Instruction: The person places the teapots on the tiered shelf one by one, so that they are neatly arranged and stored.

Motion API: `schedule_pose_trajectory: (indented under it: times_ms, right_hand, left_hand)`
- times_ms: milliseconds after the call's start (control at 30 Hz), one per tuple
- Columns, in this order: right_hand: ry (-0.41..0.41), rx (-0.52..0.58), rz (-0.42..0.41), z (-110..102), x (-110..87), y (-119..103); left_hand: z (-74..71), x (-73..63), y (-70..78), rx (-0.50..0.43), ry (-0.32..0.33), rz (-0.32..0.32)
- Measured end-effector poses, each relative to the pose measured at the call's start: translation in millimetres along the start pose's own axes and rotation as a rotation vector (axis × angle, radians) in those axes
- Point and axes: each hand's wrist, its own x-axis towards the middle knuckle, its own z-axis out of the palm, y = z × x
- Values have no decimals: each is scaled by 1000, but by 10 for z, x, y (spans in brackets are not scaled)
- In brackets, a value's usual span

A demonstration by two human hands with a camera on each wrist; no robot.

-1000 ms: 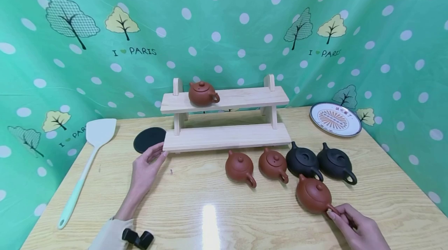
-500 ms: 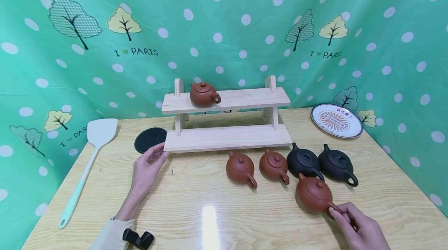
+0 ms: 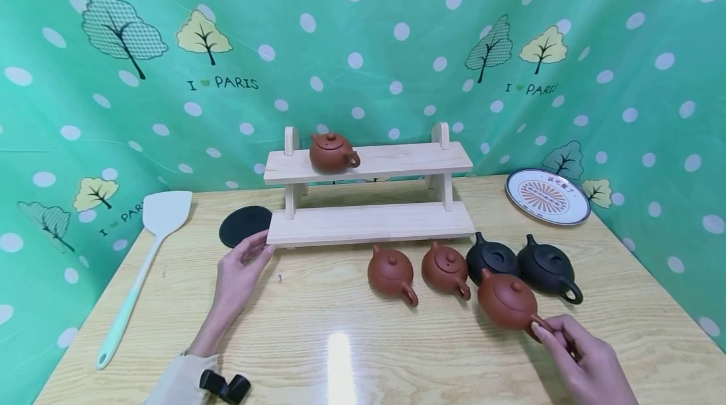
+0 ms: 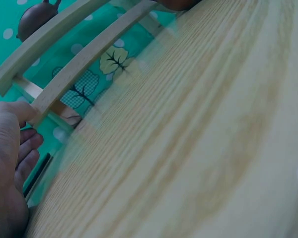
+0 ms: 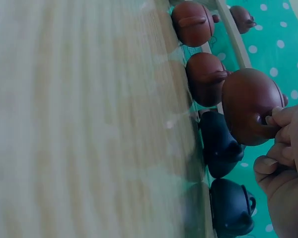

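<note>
My right hand point(image 3: 584, 354) pinches the handle of a reddish-brown teapot point(image 3: 507, 300), with thumb and fingers meeting on it. In the right wrist view this teapot point(image 5: 251, 106) hangs above the table, spout pointing away. My left hand point(image 3: 241, 276) holds the left end of the lower board of a two-tier wooden shelf point(image 3: 368, 225). The left wrist view has the thumb on the board's end and the other fingers point(image 4: 27, 153) beneath and behind. Another brown teapot point(image 3: 331, 153) stands on the upper board, toward the left.
Two brown teapots point(image 3: 391, 273) point(image 3: 445, 268) and two black teapots point(image 3: 490, 260) point(image 3: 547, 268) stand in a row before the shelf. A white plate point(image 3: 547, 197) lies at the back right. Left of the shelf are a black disc point(image 3: 244, 227) and a pale spatula point(image 3: 144, 266).
The brown teapot in my right hand has risen slightly and shifted away from me, now overlapping the nearer black teapot in view. My left hand stays at the shelf's end.
</note>
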Motion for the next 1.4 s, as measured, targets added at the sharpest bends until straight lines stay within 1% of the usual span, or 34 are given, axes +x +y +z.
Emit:
schedule_pose_trajectory:
  times_ms: [167,333,500,667,733,833,967,1000,1100,1233,1400]
  right_hand:
    - [18,31,-54,6,74,-23]
    - [27,63,-101,5,147,-42]
    - [42,114,-185,8,207,-75]
    - [57,158,-254,15,264,-102]
    - [58,165,-260,20,288,-113]
    - [61,166,-260,33,325,-130]
    - [71,176,-303,53,390,-145]
    - [73,183,-313,59,409,-150]
    - [75,193,-330,79,471,-170]
    - [58,219,-304,115,547,-209]
    - [35,250,-311,168,636,-240]
  left_hand:
    - [1,6,-2,9,2,7]
    - [4,9,-5,-12,1,13]
    - [9,8,-2,-18,7,8]
    - [22,17,-5,9,10,-8]
    - [25,8,36,17,11,-14]
    - [18,-27,182,17,12,-14]
    - [6,-59,297,25,6,7]
    - [7,-55,286,26,5,8]
    - [16,-31,177,28,6,5]
    - [18,2,28,30,6,9]
    - [2,-7,25,-11,-2,19]
